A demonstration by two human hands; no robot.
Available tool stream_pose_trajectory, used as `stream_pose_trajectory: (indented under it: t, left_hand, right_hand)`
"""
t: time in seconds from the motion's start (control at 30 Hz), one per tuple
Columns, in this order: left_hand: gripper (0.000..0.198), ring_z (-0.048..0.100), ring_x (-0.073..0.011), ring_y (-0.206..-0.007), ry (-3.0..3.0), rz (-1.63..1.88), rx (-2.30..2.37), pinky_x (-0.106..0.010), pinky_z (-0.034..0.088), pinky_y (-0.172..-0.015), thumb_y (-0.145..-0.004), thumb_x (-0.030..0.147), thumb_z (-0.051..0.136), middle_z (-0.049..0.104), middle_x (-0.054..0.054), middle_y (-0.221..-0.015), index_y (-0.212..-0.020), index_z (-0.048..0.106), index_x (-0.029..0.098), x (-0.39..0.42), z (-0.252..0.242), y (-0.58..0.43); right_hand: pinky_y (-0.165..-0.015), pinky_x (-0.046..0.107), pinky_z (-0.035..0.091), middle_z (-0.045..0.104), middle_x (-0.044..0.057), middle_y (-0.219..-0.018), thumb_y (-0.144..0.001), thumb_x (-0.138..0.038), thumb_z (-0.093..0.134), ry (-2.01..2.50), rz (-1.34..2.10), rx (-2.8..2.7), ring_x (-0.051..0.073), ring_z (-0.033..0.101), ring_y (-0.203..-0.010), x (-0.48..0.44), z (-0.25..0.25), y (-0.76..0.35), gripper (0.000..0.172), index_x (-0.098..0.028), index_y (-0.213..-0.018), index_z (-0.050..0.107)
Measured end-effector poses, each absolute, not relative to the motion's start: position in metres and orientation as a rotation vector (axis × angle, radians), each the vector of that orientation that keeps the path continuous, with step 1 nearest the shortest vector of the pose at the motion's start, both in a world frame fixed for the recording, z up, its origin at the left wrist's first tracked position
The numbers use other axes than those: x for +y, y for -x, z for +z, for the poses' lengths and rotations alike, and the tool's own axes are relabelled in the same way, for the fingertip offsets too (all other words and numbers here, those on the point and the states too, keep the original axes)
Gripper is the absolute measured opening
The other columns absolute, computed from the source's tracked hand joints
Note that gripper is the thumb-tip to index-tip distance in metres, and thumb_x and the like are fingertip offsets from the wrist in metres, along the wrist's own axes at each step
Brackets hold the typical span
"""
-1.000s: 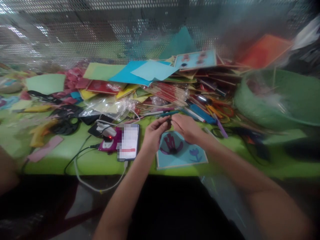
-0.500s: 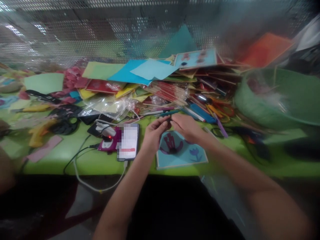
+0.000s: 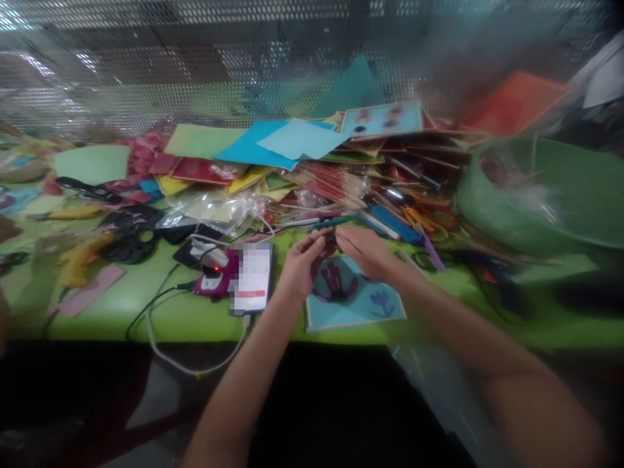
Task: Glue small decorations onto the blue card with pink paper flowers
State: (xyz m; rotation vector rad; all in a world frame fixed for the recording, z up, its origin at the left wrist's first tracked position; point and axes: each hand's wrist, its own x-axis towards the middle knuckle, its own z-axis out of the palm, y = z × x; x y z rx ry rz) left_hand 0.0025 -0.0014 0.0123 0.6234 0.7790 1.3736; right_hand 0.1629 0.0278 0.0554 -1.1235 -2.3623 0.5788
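Observation:
My left hand (image 3: 301, 263) and my right hand (image 3: 366, 251) meet fingertip to fingertip above a light blue card (image 3: 353, 299) with purple flower cut-outs, which lies at the near edge of the green table (image 3: 146, 305). Both hands pinch a small dark piece (image 3: 331, 239) between them; it is too small and blurred to name. A teal pen (image 3: 331, 222) lies just beyond the fingers.
A phone (image 3: 251, 278) on a white cable lies left of my hands, beside a purple device (image 3: 214, 276). Coloured paper sheets (image 3: 273, 140), wooden sticks (image 3: 326, 182), scissors (image 3: 429, 218) and a green basin (image 3: 541, 195) crowd the back and right. Black scissors (image 3: 129, 244) lie at left.
My hands stay together over the card, with only small finger shifts. The view has dropped slightly.

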Motion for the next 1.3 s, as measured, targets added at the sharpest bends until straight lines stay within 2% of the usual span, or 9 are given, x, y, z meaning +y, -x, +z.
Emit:
stream_pose_trajectory:
  t: [0.2,0.5,0.7,0.83,1.1,1.3]
  left_hand:
    - [0.035,0.071,-0.0104,-0.075,-0.643,1.395,0.79,-0.021,0.056,-0.076,-0.063,0.033,0.094,0.078,-0.001,-0.085,-0.093,0.081,0.021,-0.0019,0.0131,-0.0024]
    - [0.038,0.075,-0.0163,-0.084,-0.679,1.377,0.832,-0.027,0.057,-0.085,-0.062,0.035,0.094,0.08,-0.005,-0.09,-0.095,0.081,0.02,-0.0024,0.0106,-0.0011]
    - [0.037,0.072,-0.0104,-0.074,-0.625,1.381,0.797,-0.019,0.056,-0.074,-0.06,0.035,0.095,0.079,-0.003,-0.086,-0.091,0.082,0.019,-0.0014,0.0133,-0.0027]
    - [0.036,0.072,-0.0109,-0.073,-0.619,1.374,0.781,-0.02,0.056,-0.074,-0.061,0.036,0.095,0.078,-0.002,-0.079,-0.091,0.082,0.02,-0.0013,0.0144,-0.0031]
    - [0.034,0.075,-0.0164,-0.086,-0.695,1.408,0.85,-0.029,0.057,-0.089,-0.063,0.034,0.094,0.081,-0.005,-0.098,-0.092,0.082,0.021,-0.0031,0.011,-0.0019]
    - [0.035,0.074,-0.0151,-0.083,-0.661,1.402,0.823,-0.026,0.058,-0.084,-0.06,0.034,0.095,0.081,-0.005,-0.094,-0.09,0.082,0.02,-0.0026,0.0125,-0.0027]
  right_hand:
    - [-0.068,0.03,0.031,0.06,0.004,-0.081,-0.1,-0.029,0.042,1.142,0.509,-2.419,0.018,0.048,-0.073,0.0273,0.057,-0.1626,0.023,-0.021,-0.08,0.05]
    - [-0.069,0.03,0.032,0.061,0.005,-0.079,-0.1,-0.023,0.038,1.202,0.486,-2.409,0.018,0.05,-0.072,0.0266,0.053,-0.16,0.024,-0.021,-0.08,0.052]
    - [-0.067,0.03,0.032,0.057,0.003,-0.075,-0.098,-0.026,0.036,1.172,0.604,-2.343,0.017,0.048,-0.07,0.0278,0.0511,-0.162,0.025,-0.022,-0.077,0.046]
    - [-0.068,0.029,0.035,0.056,0.002,-0.076,-0.1,-0.031,0.034,1.073,0.696,-2.309,0.017,0.049,-0.072,0.0274,0.055,-0.1648,0.029,-0.022,-0.075,0.045]
    - [-0.07,0.03,0.036,0.06,0.004,-0.079,-0.098,-0.026,0.038,1.162,0.611,-2.35,0.018,0.051,-0.074,0.0275,0.0545,-0.162,0.023,-0.022,-0.078,0.05]
    - [-0.069,0.031,0.036,0.056,0.003,-0.076,-0.097,-0.029,0.036,1.152,0.695,-2.266,0.017,0.049,-0.072,0.0267,0.0519,-0.1629,0.025,-0.022,-0.075,0.046]
